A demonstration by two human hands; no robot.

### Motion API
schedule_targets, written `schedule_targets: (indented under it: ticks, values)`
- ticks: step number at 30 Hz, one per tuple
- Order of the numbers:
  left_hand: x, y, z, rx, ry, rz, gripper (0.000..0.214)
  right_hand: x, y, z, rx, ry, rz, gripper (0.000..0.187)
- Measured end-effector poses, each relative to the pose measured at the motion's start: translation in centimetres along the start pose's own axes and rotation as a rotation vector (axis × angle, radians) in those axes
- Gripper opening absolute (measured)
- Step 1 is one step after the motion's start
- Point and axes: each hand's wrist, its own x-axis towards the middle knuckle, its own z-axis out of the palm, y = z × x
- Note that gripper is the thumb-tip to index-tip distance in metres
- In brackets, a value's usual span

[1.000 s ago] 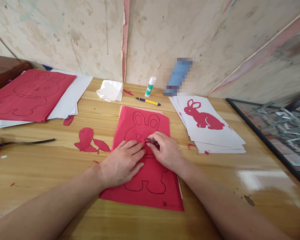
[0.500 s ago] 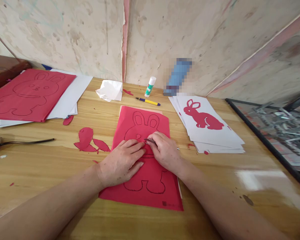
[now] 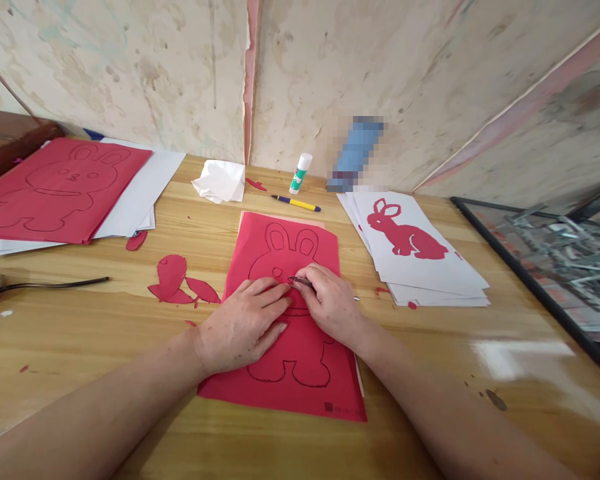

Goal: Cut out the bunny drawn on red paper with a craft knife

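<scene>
A red paper sheet (image 3: 290, 373) with a rabbit outline drawn on it lies on the wooden table in front of me. My left hand (image 3: 240, 327) lies flat on the sheet, fingers stretched out, pressing it down. My right hand (image 3: 330, 300) is closed around a thin metal cutting tool (image 3: 300, 281). The tool's tip touches the sheet at the rabbit's face, right beside my left fingertips.
Red scraps (image 3: 180, 283) lie left of the sheet. Behind it are a crumpled tissue (image 3: 221, 181), a glue stick (image 3: 300, 173) and a yellow pen (image 3: 296, 203). White sheets with a red rabbit cutout (image 3: 405, 237) are stacked right; another red rabbit sheet (image 3: 55, 190) on white paper lies left.
Almost nothing has moved. The tool's tip in my right hand has shifted very slightly along the rabbit's face; my left hand stays pressed on the sheet.
</scene>
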Motion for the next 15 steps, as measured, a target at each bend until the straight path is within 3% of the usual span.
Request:
schedule_targets:
  ticks: [15]
  values:
    - [0.14, 0.09, -0.15, 0.01, -0.019, 0.025, 0.033, 0.06, -0.15, 0.4, 0.021, 0.003, 0.11, 0.012]
